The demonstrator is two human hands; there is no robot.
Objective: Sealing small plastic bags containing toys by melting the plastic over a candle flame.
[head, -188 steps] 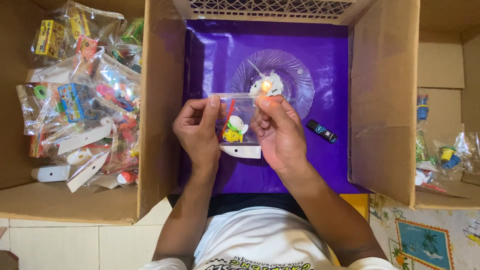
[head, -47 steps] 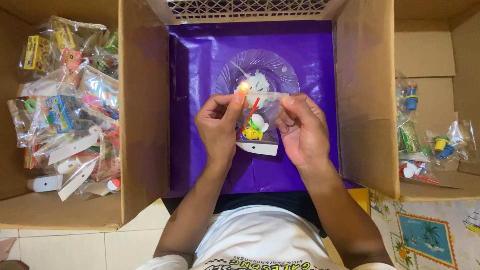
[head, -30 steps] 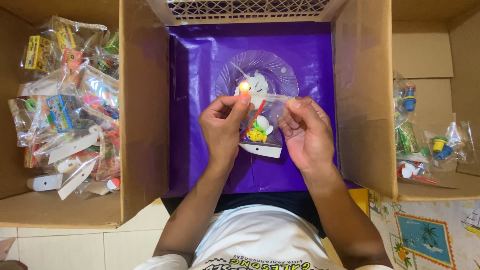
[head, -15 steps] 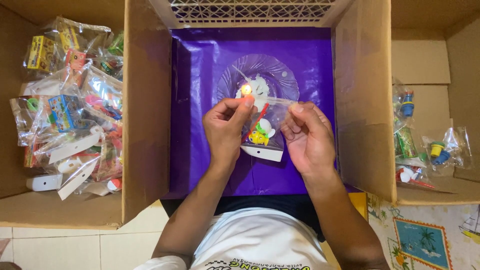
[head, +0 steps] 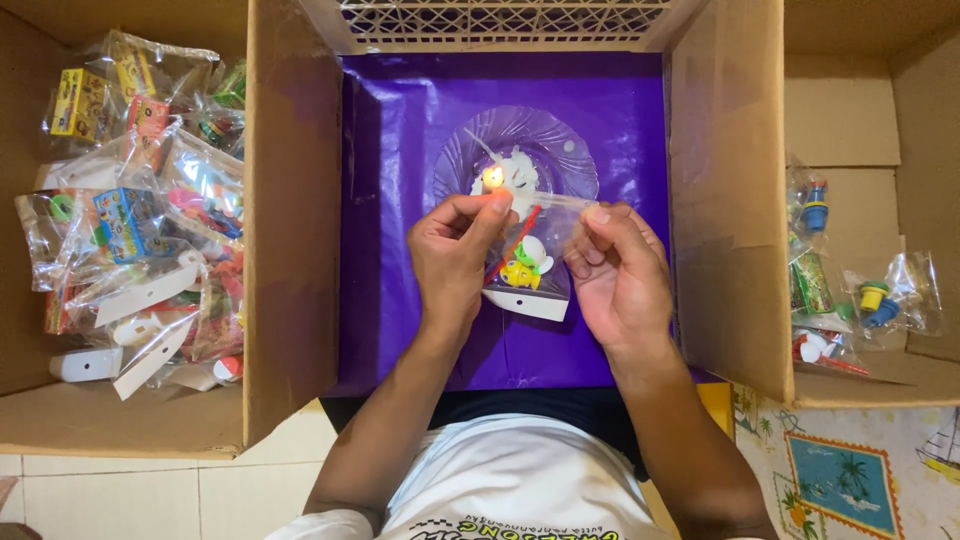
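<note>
Left hand (head: 452, 250) and right hand (head: 618, 272) both had a pinch grip clamped on the top edge of a small clear plastic bag (head: 528, 262), thumb against forefinger at each end, bag hanging upright between them. Inside the bag: a little yellow and white toy figure (head: 524, 266) with a thin red stick (head: 514, 243) leaning across it, and a white card strip (head: 527, 304) along the bottom.

The bag's top edge was held just at a small lit candle flame (head: 493, 178), right beside the left thumb tip. Can't tell whether plastic actually touched the flame. The candle stood on a clear ribbed plastic dish (head: 560, 152) with white wax pooled in the middle.

The dish sat on a purple plastic sheet (head: 400, 130) lining the bottom of an open cardboard box, towards the far edge of the sheet. Cardboard flaps (head: 290, 200) stood up along the left and right sides of the sheet; a white lattice panel (head: 500, 20) ran along the far edge.

Left cardboard tray: a heap of filled clear toy bags (head: 140, 210) with white card headers, piled across most of it. Right cardboard tray: a few more clear bags of small toys (head: 830, 270), with blue, yellow and green pieces, near its front left corner.

Person wore a white printed t-shirt (head: 510, 490), at the near edge of the box.
</note>
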